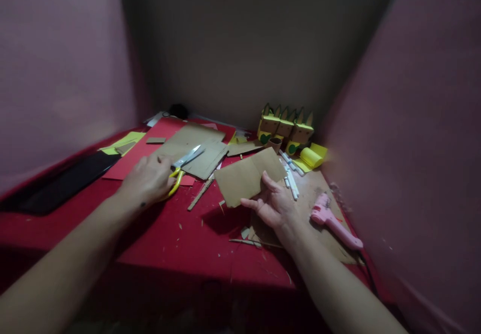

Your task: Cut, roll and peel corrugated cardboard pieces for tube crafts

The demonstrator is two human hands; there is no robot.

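My left hand (149, 178) is closed around the yellow handles of a pair of scissors (177, 178), whose blades are slightly apart and point away to the right. Below the blades lie flat cardboard pieces (206, 159). In my right hand (275, 205) is a brown rectangular piece of cardboard (248, 175), gripped at its lower right edge and tilted above the red cloth. The fingers behind the cardboard are hidden. A thin cardboard strip (201, 195) rests on the cloth between the two hands.
A pink glue gun (334, 221) lies on a board at the right, near white markers (291, 181) and rolled yellow paper (312, 157). Yellow-and-brown cardboard figures (286, 123) stand at the back. Red paper (130, 162) and a black flat object (63, 179) lie left. Scraps dot the red cloth (158, 244).
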